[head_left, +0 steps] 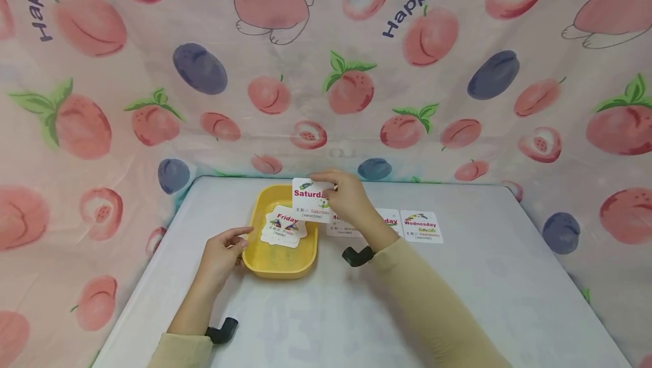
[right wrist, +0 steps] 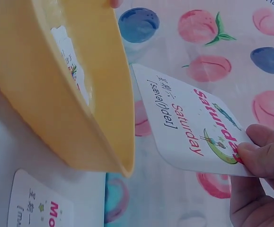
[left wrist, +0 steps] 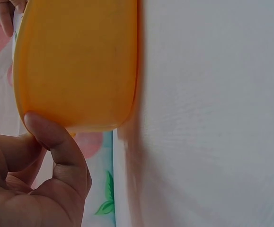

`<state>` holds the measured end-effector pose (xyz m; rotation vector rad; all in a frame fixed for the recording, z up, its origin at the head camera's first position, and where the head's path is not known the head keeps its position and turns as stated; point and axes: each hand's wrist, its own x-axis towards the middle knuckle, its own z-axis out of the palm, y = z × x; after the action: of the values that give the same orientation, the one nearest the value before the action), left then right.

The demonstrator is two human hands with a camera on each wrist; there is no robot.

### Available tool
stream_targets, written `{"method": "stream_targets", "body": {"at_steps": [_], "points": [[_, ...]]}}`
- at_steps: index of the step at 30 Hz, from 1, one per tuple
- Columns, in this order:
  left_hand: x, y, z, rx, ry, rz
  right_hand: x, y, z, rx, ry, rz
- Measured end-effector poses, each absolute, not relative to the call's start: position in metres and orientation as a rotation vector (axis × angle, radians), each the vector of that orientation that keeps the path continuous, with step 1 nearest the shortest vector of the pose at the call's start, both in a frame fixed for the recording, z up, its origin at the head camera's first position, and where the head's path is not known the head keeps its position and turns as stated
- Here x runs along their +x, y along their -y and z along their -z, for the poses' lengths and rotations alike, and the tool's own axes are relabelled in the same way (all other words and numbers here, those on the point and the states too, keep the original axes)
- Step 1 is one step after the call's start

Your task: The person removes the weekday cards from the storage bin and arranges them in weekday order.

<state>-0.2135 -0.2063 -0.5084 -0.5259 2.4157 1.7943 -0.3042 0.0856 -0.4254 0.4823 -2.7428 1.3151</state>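
My right hand (head_left: 350,198) pinches a white "Saturday" card (head_left: 307,199) by its edge, above the far right part of a yellow tray (head_left: 280,273). In the right wrist view the thumb (right wrist: 252,158) lies on the printed face of that card, whose pictures include a crescent moon. My left hand (head_left: 220,256) is at the tray's left side; in the left wrist view its thumb (left wrist: 47,130) and a finger pinch the rim. Inside the tray lies a small pile of cards with a "Friday" card (head_left: 285,226) on top; the cards beneath are mostly covered.
Right of the tray, a row of cards lies on the white table (head_left: 458,311): a "Monday" card (head_left: 342,231), a partly hidden card ending in "day" (head_left: 391,219) and a "Wednesday" card (head_left: 421,226). A fruit-patterned cloth (head_left: 305,102) hangs behind the table.
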Motion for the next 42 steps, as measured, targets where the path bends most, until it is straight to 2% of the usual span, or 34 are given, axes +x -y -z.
{"method": "stream_targets", "body": {"at_steps": [10,22,42], "points": [[-0.213,0.207,0.508,-0.527,-2.402,-1.802,-0.295,-0.117,0.429,0.507,2.706,-1.271],[-0.213,0.206,0.510,-0.529,-2.383,-1.819,-0.280,-0.155,0.440,0.353,2.784,-1.271],[-0.213,0.208,0.510,-0.521,-2.397,-1.824,-0.258,-0.230,0.464,0.244,2.883,-1.124]]}}
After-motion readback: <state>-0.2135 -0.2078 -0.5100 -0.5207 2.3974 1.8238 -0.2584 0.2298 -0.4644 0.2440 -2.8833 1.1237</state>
